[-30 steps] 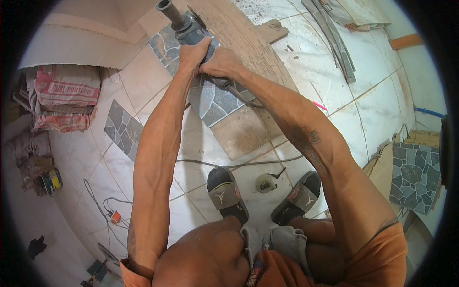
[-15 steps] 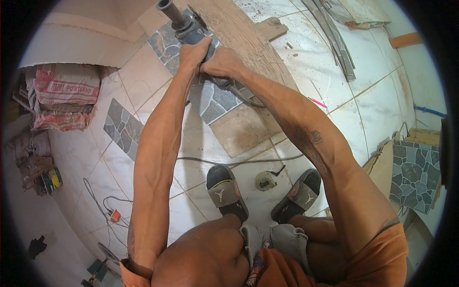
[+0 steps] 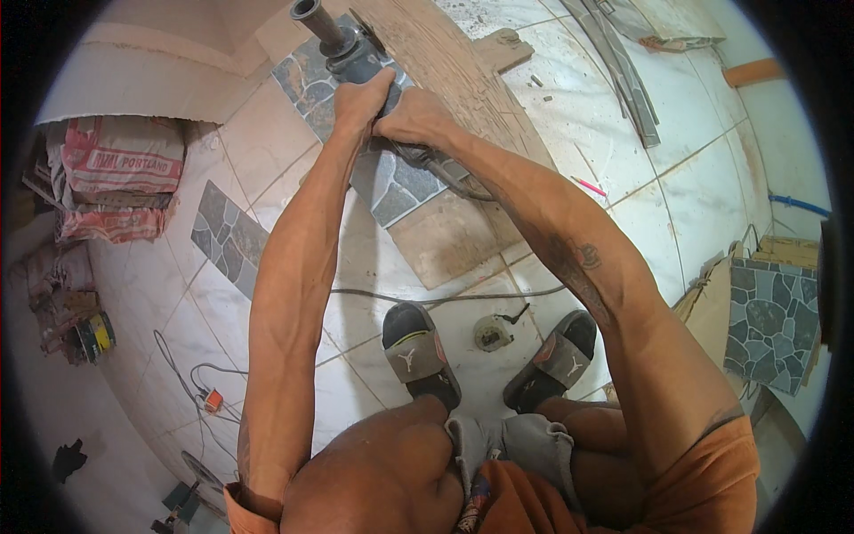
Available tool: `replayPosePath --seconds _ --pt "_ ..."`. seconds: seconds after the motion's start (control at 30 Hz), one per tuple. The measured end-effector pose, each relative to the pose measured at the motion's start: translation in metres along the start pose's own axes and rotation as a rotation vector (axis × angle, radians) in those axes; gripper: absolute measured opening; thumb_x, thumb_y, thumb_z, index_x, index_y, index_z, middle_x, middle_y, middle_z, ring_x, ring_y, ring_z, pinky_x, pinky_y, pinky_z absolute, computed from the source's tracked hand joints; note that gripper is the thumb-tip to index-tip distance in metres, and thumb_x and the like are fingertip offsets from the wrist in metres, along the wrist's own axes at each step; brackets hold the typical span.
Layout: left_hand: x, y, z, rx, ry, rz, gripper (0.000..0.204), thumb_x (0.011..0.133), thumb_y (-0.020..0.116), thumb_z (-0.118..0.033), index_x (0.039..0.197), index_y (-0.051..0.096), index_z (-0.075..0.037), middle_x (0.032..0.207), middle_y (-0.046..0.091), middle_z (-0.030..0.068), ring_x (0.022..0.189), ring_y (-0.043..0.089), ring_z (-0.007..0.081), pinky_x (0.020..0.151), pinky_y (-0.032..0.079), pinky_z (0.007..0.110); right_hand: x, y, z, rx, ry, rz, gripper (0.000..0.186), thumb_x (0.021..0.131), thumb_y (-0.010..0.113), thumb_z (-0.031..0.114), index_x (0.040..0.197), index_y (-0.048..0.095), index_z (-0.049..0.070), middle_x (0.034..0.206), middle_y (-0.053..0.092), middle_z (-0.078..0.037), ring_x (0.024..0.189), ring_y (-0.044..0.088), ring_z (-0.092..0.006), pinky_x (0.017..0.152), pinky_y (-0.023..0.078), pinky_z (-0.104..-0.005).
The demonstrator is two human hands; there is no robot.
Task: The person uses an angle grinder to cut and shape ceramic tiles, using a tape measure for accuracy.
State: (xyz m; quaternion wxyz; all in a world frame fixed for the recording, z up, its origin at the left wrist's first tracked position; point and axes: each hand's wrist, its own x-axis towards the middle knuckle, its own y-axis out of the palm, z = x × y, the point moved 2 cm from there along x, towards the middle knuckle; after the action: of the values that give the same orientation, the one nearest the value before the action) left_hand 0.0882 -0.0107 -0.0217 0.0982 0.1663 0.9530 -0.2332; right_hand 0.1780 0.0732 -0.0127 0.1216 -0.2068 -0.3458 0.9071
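At the top of the frame, left of centre, the grinder (image 3: 354, 60) is out over the patterned tile (image 3: 400, 185), at the end of your stretched arms. Your left hand (image 3: 360, 102) has its grip closed round the tool's body; your right hand (image 3: 416, 116) is wrapped just behind it, nearer the cord (image 3: 463, 189). Holding it two-handed probably steadies it, and the reach likely keeps it clear of your legs. Your hands hide the exact finger positions, and you cannot tell whether the disc meets the tile. A brown slab (image 3: 454, 238) shows past the tile's lower end, seemingly as a support, with the plank (image 3: 480, 84) along the right. Your sandals (image 3: 412, 351) stand apart at lower centre, perhaps for balance, below the cord's run across the floor (image 3: 658, 240).
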Motion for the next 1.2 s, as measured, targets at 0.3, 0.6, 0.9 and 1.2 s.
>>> replayPosePath --seconds 0.3,0.6,0.9,1.2 --pt "-0.012 0.001 -0.005 0.024 -0.010 -0.012 0.049 0.069 0.074 -0.035 0.086 0.070 0.011 0.089 0.071 0.0176 0.081 0.068 0.0223 0.073 0.052 0.035 -0.004 0.002 -0.005 -0.006 -0.023 -0.001 0.049 0.060 0.063 0.034 0.080 0.069 -0.011 0.086 0.067 -0.031 0.087 0.069 -0.0413 0.075 0.055 -0.0414" --pt "-0.008 0.003 0.005 0.003 0.018 -0.026 0.050 0.069 0.075 -0.036 0.084 0.070 0.012 0.088 0.071 0.0184 0.080 0.068 0.0229 0.071 0.052 0.035 -0.011 0.002 -0.006 0.032 -0.026 0.001 0.068 0.062 0.071 0.047 0.088 0.068 -0.016 0.091 0.066 -0.035 0.087 0.068 -0.0423 0.076 0.054 -0.0421" --pt "-0.016 0.007 0.006 -0.010 -0.008 -0.010 0.048 0.069 0.073 -0.035 0.083 0.070 0.011 0.087 0.071 0.0181 0.079 0.068 0.0231 0.071 0.051 0.035 -0.018 0.001 -0.008 0.005 -0.008 0.003 0.056 0.061 0.066 0.040 0.087 0.070 -0.010 0.090 0.068 -0.031 0.089 0.069 -0.0414 0.077 0.055 -0.0419" --pt "-0.010 0.011 0.016 -0.001 0.027 0.000 0.048 0.070 0.073 -0.036 0.083 0.070 0.010 0.086 0.071 0.0182 0.080 0.069 0.0239 0.072 0.052 0.036 -0.020 0.002 -0.013 -0.003 -0.025 -0.006 0.048 0.060 0.062 0.033 0.081 0.070 -0.009 0.084 0.067 -0.031 0.085 0.069 -0.0414 0.075 0.055 -0.0417"
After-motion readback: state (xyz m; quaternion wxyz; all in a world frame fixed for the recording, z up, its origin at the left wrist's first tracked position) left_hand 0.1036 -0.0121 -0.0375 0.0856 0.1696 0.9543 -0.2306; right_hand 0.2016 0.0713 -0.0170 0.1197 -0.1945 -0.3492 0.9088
